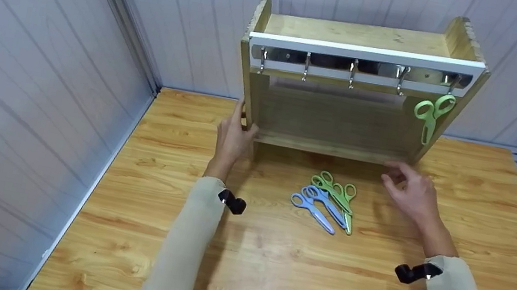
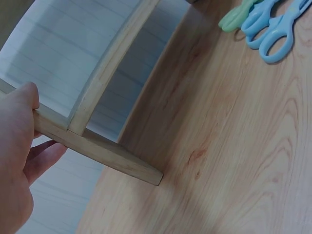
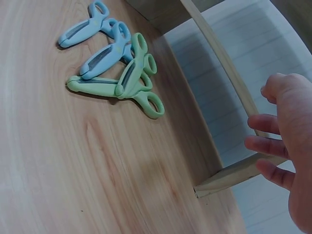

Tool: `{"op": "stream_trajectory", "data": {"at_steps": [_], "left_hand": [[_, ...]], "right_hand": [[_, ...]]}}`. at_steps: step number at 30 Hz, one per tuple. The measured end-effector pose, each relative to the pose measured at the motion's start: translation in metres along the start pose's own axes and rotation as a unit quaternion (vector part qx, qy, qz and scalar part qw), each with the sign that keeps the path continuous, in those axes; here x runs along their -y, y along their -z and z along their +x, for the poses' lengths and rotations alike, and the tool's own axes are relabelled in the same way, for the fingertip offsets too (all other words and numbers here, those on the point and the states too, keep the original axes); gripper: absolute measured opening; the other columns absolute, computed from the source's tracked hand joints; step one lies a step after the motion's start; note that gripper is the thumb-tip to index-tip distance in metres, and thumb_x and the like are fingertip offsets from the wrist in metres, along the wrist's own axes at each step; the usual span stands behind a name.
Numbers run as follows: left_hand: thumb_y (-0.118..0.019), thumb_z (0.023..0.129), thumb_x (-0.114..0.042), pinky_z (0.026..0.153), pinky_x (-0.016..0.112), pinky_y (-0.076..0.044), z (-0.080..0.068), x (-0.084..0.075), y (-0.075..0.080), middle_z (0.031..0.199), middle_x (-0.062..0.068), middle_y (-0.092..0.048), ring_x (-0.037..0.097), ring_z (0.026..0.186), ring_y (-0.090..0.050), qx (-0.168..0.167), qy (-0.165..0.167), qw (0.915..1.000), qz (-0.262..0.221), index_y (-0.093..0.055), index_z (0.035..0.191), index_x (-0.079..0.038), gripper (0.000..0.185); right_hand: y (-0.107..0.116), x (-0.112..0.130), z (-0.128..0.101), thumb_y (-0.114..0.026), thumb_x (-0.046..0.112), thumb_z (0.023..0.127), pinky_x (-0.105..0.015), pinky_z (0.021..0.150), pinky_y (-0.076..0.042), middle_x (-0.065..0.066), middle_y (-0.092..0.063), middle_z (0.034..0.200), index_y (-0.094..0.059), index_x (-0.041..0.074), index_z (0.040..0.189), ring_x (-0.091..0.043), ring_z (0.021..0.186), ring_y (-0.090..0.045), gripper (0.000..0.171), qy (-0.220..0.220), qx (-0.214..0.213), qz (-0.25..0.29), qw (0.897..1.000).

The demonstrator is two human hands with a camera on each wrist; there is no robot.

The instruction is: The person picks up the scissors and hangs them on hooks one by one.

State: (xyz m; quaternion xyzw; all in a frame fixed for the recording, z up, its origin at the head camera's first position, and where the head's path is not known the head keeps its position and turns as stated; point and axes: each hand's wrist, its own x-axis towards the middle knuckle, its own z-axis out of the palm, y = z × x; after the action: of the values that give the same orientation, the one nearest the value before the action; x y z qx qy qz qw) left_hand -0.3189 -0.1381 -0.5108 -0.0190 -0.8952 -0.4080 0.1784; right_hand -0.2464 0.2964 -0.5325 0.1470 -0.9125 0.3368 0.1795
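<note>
A wooden rack (image 1: 357, 35) with a row of metal hooks (image 1: 354, 69) stands at the back of the table. One green pair of scissors (image 1: 430, 114) hangs from the rightmost hook. My left hand (image 1: 235, 133) grips the rack's left foot bar (image 2: 107, 153), thumb on top and fingers behind it. My right hand (image 1: 399, 178) hovers with relaxed fingers (image 3: 265, 144) just beside the rack's right foot (image 3: 234, 175), holding nothing. Several blue and green scissors (image 1: 328, 200) lie in a pile on the table between my hands, also in the right wrist view as scissors (image 3: 117, 73).
The wooden table (image 1: 267, 274) is enclosed by pale panelled walls (image 1: 11, 69) on the left, back and right. The blue scissor handles (image 2: 273, 24) show at the top right of the left wrist view. Bare tabletop spreads in front of the pile.
</note>
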Motion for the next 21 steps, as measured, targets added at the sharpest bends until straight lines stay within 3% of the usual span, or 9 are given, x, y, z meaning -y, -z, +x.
{"op": "stream_trajectory", "data": {"at_steps": [5, 11, 17, 21], "left_hand": [[-0.074, 0.104, -0.009, 0.093, 0.051, -0.069, 0.001, -0.0016, -0.0002, 0.141, 0.027, -0.078, 0.039, 0.106, -0.086, 0.001, 0.011, 0.9999, -0.004, -0.046, 0.171, -0.01, 0.073], [-0.074, 0.105, -0.009, 0.094, 0.052, -0.069, 0.0017, -0.001, 0.0008, 0.143, 0.029, -0.076, 0.04, 0.108, -0.085, 0.0, 0.01, 0.9999, -0.008, -0.046, 0.171, -0.007, 0.071], [-0.074, 0.104, -0.008, 0.091, 0.051, -0.07, 0.0009, 0.0005, 0.001, 0.139, 0.028, -0.078, 0.039, 0.104, -0.086, -0.005, 0.003, 1.0, -0.007, -0.048, 0.169, -0.008, 0.071], [-0.074, 0.104, -0.011, 0.091, 0.051, -0.07, 0.0012, -0.0009, -0.0002, 0.14, 0.027, -0.078, 0.038, 0.103, -0.087, 0.003, -0.001, 1.0, 0.0, -0.047, 0.17, -0.009, 0.071]], "right_hand": [[-0.0012, 0.0006, -0.0009, -0.078, 0.006, 0.101, -0.022, 0.075, -0.052, -0.022, -0.085, 0.099, -0.078, -0.002, 0.126, -0.041, 0.084, -0.079, 0.027, 0.003, 0.003, -0.003, 1.0], [-0.003, 0.0051, -0.001, -0.078, 0.006, 0.102, -0.035, 0.076, -0.059, -0.02, -0.085, 0.1, -0.079, 0.0, 0.127, -0.038, 0.086, -0.079, 0.026, -0.002, 0.015, -0.001, 1.0], [-0.0037, 0.0077, -0.0014, -0.078, 0.007, 0.103, -0.03, 0.077, -0.055, -0.02, -0.085, 0.102, -0.078, 0.003, 0.131, -0.037, 0.088, -0.079, 0.029, -0.006, 0.038, -0.006, 0.999], [-0.0025, 0.0079, -0.0021, -0.078, 0.009, 0.102, -0.035, 0.079, -0.054, -0.019, -0.085, 0.104, -0.076, 0.003, 0.134, -0.037, 0.091, -0.079, 0.032, -0.011, 0.051, -0.012, 0.999]]}}
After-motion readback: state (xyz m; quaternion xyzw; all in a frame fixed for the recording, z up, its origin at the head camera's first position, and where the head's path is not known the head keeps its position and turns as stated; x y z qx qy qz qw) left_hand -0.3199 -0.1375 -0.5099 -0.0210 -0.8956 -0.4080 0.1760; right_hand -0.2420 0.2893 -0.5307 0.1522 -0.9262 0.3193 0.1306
